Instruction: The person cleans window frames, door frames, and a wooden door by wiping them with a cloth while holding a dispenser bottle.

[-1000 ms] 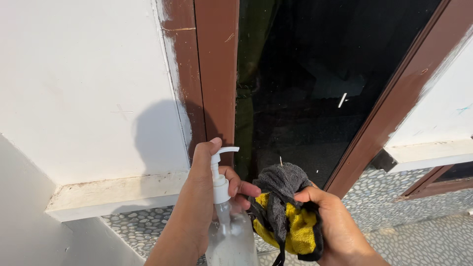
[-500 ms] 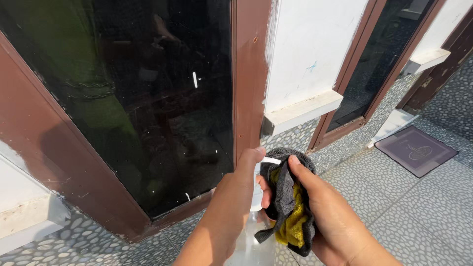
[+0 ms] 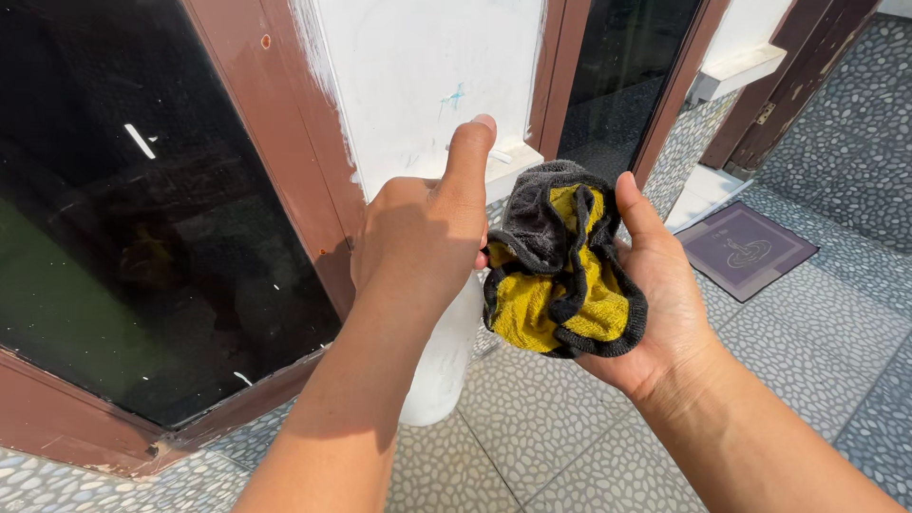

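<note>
Left hand: your left hand (image 3: 423,233) is wrapped shut around the neck of a pump bottle (image 3: 442,356); the index finger (image 3: 470,152) stands up over the pump head, whose white nozzle just peeks out beside the fingertip; the back of the hand faces the camera.
Pump bottle: it is translucent and whitish; it hangs below your left fist, roughly upright and tilted a little, held above the floor; most of its top is hidden behind your fingers.
Right hand: your right hand (image 3: 665,304) lies palm up, fingers cupped and closed on a crumpled cloth (image 3: 560,275); the thumb reaches up along the cloth's right edge.
Cloth: it is yellow with a dark grey side and a black hem; it is bunched in your right palm, just beside the left hand's knuckles and close to the nozzle; whether it touches the nozzle you cannot tell.
Surroundings: a dark glass pane (image 3: 114,209) in a brown frame (image 3: 285,123) is on the left; a white wall (image 3: 427,66) is behind your hands; a pebble-patterned tile floor (image 3: 826,313) is below, with a purple doormat (image 3: 746,249) to the right.
</note>
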